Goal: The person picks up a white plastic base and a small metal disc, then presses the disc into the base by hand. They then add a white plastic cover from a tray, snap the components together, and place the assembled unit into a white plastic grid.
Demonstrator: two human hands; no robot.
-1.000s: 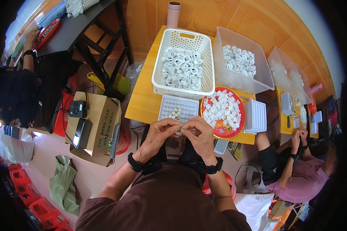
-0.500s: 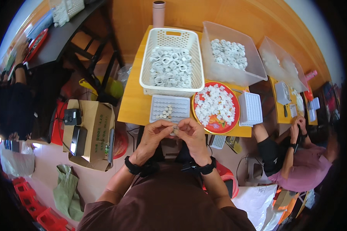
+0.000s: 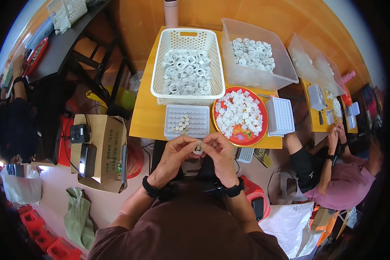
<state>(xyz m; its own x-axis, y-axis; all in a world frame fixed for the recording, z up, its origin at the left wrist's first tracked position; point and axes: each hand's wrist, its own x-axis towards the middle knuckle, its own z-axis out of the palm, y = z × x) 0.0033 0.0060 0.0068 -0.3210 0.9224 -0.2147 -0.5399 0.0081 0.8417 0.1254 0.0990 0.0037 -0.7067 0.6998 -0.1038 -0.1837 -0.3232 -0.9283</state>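
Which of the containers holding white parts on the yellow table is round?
The red plate, right of the small grid tray. The white basket and the clear bin are rectangular.

L hand [image 3: 174,152] & R hand [image 3: 219,151] meet just below the white grid tray [image 3: 187,121], fingertips pinching one small white ring part [image 3: 198,148] between them. Tray holds a few small cylinders in its lower-left cells. Touching tray's far edge: white basket [image 3: 187,65] full of white rings. Right of tray: red plate [image 3: 240,115] w/ white pieces. Beyond plate: clear bin [image 3: 255,58]. Left of tray, on floor: cardboard box [image 3: 104,154].
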